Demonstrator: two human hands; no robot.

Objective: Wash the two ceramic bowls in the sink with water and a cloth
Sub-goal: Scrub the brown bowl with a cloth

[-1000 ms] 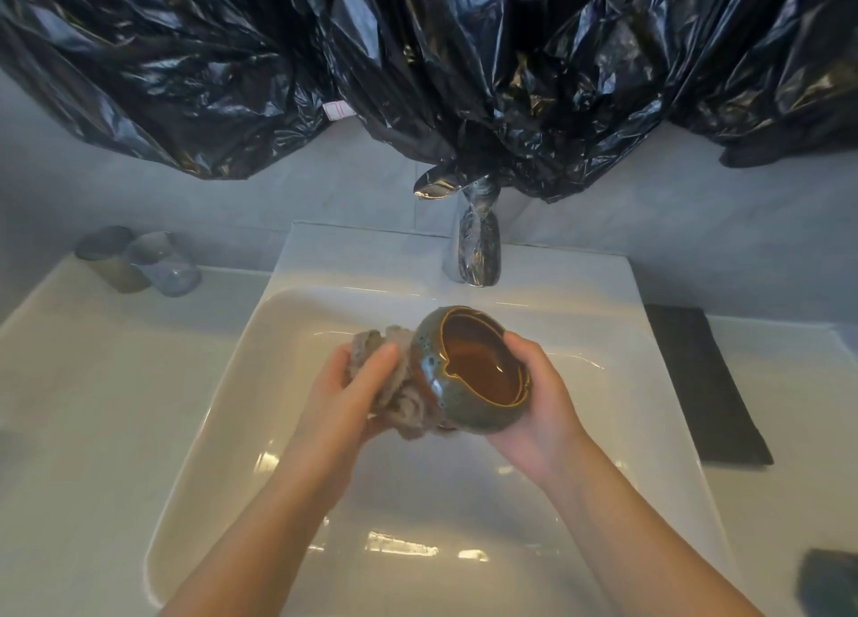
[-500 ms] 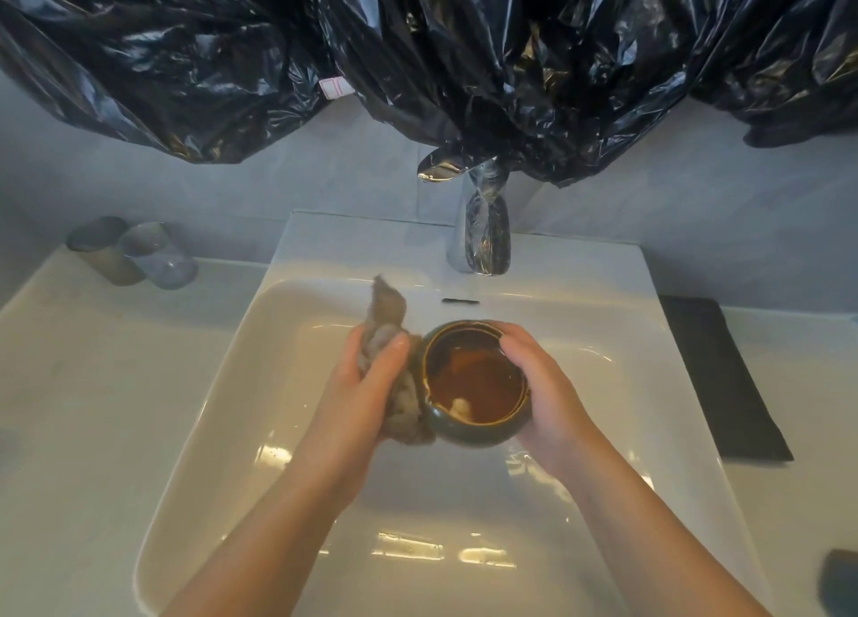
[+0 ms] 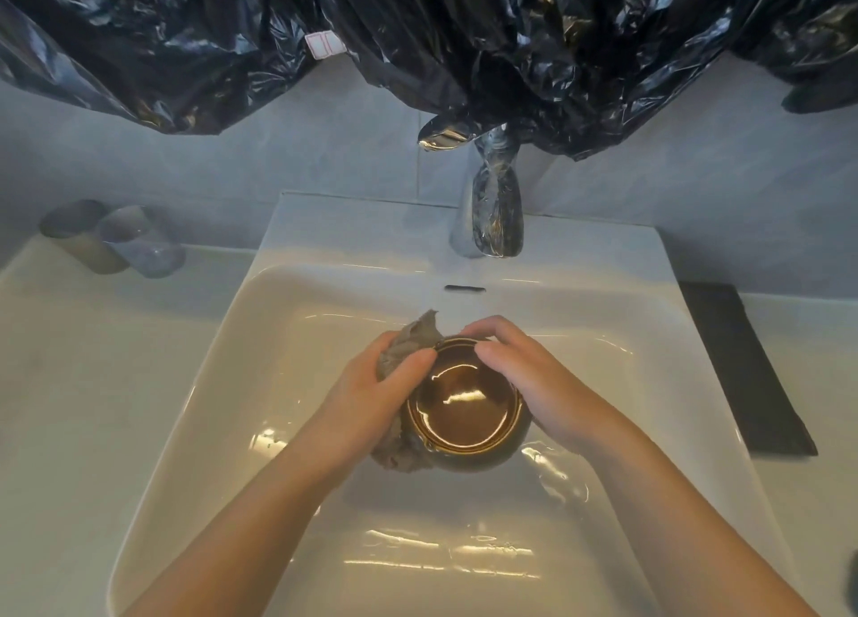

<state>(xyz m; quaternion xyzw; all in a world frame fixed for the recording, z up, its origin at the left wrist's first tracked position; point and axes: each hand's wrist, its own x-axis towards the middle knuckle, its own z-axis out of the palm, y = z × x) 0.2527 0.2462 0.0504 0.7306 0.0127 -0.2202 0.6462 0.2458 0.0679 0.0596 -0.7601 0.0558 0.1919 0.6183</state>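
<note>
A small white tag (image 3: 325, 44) with a red outline is fixed to the black plastic sheeting (image 3: 464, 35) above the tap (image 3: 493, 217); no writing on it can be read. Both forearms enter from the lower edge and converge over the middle of the sink (image 3: 250, 347). The ceramic bowl (image 3: 464, 412) is held between the hands over the basin, mouth facing up, with brown glaze inside and a darker greenish glaze outside. The left hand (image 3: 367, 398) grips a grey cloth (image 3: 418, 335) against the bowl's left wall, thumb lying at the rim; cloth protrudes beyond the far rim and below the hand. The right hand (image 3: 529, 379) clasps the bowl's right side, fingers curled over the far rim. Whether the bowl touches the basin floor cannot be determined. On the surface (image 3: 69, 361) left of the sink stand two cups (image 3: 144, 249), close together; a dark mat (image 3: 747, 370) lies to the right.
</note>
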